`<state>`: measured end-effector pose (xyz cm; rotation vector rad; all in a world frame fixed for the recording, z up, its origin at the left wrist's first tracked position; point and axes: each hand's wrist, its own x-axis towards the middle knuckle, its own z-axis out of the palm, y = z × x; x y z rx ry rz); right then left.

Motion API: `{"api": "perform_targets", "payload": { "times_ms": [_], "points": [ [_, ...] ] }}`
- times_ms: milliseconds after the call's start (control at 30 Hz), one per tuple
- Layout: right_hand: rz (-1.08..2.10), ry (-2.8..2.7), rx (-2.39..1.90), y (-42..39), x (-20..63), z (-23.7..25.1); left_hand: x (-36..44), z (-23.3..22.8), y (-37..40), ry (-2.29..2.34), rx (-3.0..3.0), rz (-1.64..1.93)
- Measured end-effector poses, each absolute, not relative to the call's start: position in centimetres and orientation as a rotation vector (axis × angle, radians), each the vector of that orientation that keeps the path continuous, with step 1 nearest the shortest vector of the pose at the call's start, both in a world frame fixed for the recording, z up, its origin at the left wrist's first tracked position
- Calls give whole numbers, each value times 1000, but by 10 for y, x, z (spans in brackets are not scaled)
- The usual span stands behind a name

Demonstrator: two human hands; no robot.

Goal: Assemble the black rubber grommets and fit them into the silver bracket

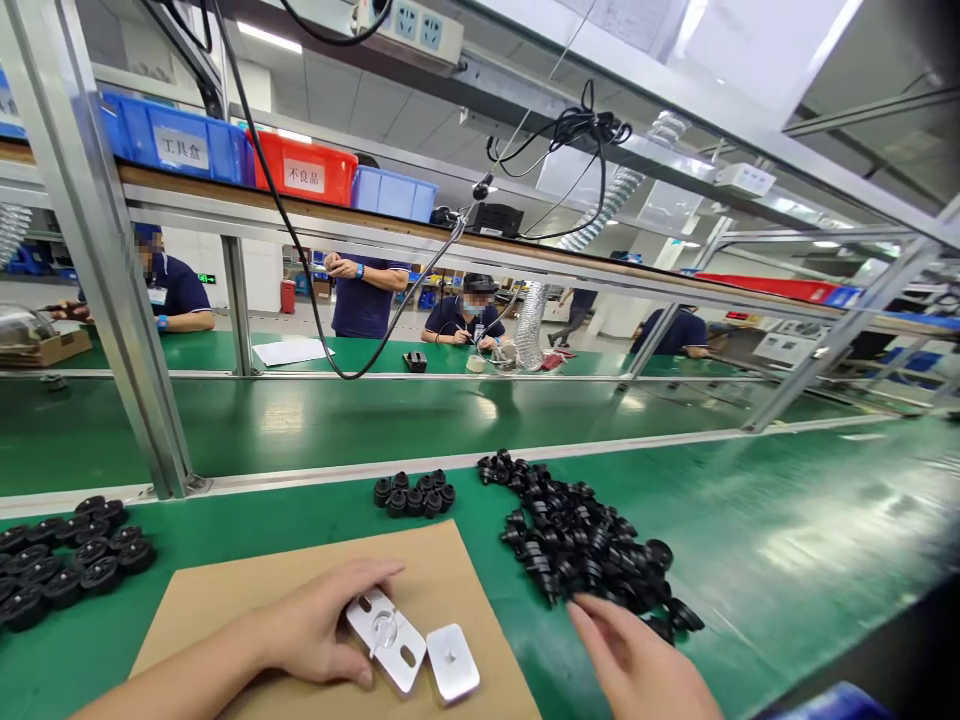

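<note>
My left hand (319, 625) is closed around the left end of a silver metal block (386, 640), thumb at the near side and fingers over the far edge. The block has a round recess in its middle and a slot at each end. Beside it lies a smaller silver metal block (453, 664) with a small raised stud on top. Both blocks rest on a cardboard sheet (420, 560). My right hand (637, 660) is at the near edge of a heap of small black ribbed plastic parts (581, 535), fingers drawn together; what its fingertips pinch, if anything, is hidden.
A small group of upright black parts (415, 495) stands behind the cardboard. Round black parts (67, 560) lie at the left. A metal post (142, 300) rises from the green bench (787, 540). Bins line the shelf (315, 210) above, a cable (300, 260) hangs down, and several people sit or stand beyond.
</note>
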<state>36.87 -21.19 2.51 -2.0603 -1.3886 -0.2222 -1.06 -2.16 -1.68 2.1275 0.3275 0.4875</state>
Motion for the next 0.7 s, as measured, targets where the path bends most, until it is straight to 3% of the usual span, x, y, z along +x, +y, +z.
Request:
{"api": "perform_targets", "payload": {
  "times_ms": [167,300,500,700],
  "points": [
    [-41,-1803,-1937,-91,318,73,-9,-26,-14,403,1836,459],
    [16,-1849,-1856,-33,313,69,-2,-30,-15,520,1840,616],
    [191,-1730,-1778,-16,337,41,1,-23,-16,621,1894,591],
    [507,-1647,-1594,-27,352,44,0,-22,-18,616,1856,600]
  ]
}}
